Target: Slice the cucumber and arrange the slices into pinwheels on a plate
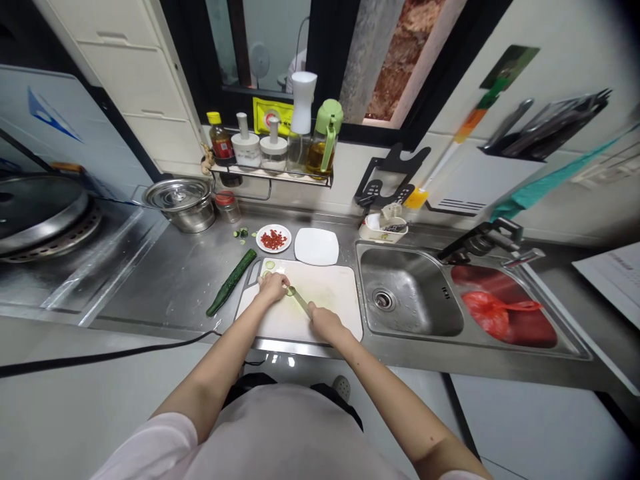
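A white cutting board (327, 293) lies on the steel counter in front of me. My left hand (273, 288) is closed over a small piece of cucumber (291, 291) at the board's left part. My right hand (325, 323) grips the handle of a knife (300, 301), whose blade points toward the cucumber piece by the left fingers. A few thin cucumber slices (269, 265) lie at the board's far left corner. A whole long cucumber (231, 282) rests on the counter just left of the board.
Beyond the board stand a small plate of red chopped bits (273, 239) and a white square plate (316, 246). A steel pot (181, 203) sits far left, a bottle rack (273, 175) above. Right is a double sink (410, 293) with a red bag (493, 312).
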Tool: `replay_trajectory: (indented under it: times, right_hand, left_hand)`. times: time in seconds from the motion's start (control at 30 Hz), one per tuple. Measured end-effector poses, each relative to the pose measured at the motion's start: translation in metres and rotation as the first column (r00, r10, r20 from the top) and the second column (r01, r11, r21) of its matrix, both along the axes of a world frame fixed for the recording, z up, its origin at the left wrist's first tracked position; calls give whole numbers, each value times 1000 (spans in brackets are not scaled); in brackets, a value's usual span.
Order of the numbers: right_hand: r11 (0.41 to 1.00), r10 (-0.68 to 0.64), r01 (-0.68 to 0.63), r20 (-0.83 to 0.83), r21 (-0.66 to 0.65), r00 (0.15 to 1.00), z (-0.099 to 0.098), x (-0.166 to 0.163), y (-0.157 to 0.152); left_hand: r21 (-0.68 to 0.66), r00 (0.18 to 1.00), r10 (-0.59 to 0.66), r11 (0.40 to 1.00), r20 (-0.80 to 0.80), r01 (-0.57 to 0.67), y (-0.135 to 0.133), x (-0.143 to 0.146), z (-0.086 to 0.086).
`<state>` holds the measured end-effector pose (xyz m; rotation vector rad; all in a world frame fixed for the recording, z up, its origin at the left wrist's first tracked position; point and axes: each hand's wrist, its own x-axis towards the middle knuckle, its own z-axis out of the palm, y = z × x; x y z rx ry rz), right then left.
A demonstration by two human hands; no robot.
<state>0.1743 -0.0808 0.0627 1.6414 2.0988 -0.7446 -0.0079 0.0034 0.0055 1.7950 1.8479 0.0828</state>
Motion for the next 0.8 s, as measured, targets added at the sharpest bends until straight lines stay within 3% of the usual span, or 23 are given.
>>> replay_trajectory:
  times: [0.8]
  right_hand:
    - [1000, -7, 7, 7, 2, 1000, -2, 1, -5]
  left_hand:
    - [-11, 999, 25, 1000, 30, -25, -1, -1, -2]
